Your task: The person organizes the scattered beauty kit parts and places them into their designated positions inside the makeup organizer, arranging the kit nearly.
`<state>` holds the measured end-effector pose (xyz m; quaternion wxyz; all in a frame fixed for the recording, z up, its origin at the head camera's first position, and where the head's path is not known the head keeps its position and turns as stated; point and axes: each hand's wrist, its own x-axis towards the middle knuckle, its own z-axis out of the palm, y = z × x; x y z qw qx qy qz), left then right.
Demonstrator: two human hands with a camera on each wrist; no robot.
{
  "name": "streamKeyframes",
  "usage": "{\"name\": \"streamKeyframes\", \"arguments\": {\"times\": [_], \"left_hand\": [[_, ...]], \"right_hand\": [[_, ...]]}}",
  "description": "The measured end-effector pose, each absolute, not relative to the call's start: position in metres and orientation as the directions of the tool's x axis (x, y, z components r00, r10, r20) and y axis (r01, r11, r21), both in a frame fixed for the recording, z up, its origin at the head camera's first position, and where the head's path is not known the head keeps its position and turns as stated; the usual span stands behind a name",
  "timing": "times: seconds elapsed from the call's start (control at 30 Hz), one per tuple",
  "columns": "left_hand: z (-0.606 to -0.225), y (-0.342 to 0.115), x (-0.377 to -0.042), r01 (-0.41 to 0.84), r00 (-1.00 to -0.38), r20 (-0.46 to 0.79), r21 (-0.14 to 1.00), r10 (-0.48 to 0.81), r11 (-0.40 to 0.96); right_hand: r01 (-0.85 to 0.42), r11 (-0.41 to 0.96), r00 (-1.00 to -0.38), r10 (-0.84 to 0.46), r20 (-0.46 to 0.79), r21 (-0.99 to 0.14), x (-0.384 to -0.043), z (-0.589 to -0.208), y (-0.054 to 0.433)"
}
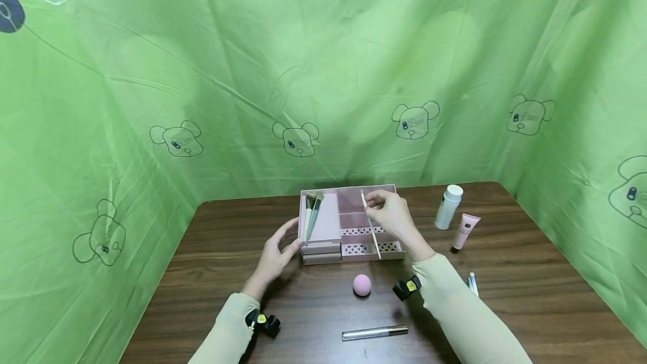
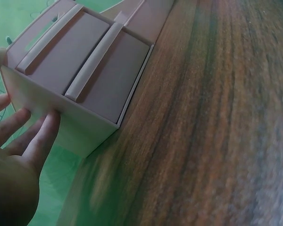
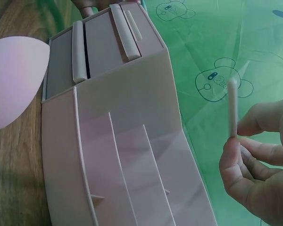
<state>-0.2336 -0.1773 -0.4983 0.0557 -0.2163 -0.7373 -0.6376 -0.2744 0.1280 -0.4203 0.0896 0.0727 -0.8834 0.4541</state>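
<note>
A pink cosmetics organizer with two drawers and a divided section stands on the table. My right hand pinches a thin white stick between thumb and fingers over the divided section. In the right wrist view, one rounded end of the stick rises above the fingertips. My left hand rests against the organizer's left side, its fingers extended and its thumb near the top front edge. Two makeup brushes with green handles lie on the organizer's left top, bristles toward the back.
A pink makeup sponge sits in front of the organizer. Closer to me lies a silver tube. On the right stand a white bottle and a pink squeeze tube. Slim white items lie partly behind the right sleeve.
</note>
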Motion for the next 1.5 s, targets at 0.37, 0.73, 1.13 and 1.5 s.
{"name": "streamKeyframes", "arguments": {"times": [0.37, 0.73, 1.13, 1.5], "left_hand": [[-0.497, -0.178, -0.233, 0.380, -0.905, 0.346, 0.918, 0.248, 0.108], [-0.496, -0.179, -0.236, 0.386, -0.903, 0.351, 0.916, 0.248, 0.107], [-0.500, -0.178, -0.230, 0.384, -0.905, 0.350, 0.917, 0.243, 0.108], [-0.498, -0.178, -0.232, 0.385, -0.901, 0.351, 0.917, 0.254, 0.100]], "right_hand": [[-0.236, 0.588, -0.967, -0.061, 0.249, -0.773, -0.287, -0.421, 0.114], [-0.265, 0.588, -0.959, -0.079, 0.271, -0.765, -0.297, -0.420, 0.102], [-0.228, 0.580, -0.972, -0.089, 0.217, -0.782, -0.301, -0.424, 0.091], [-0.200, 0.587, -0.978, -0.075, 0.193, -0.785, -0.308, -0.419, 0.079]]}}
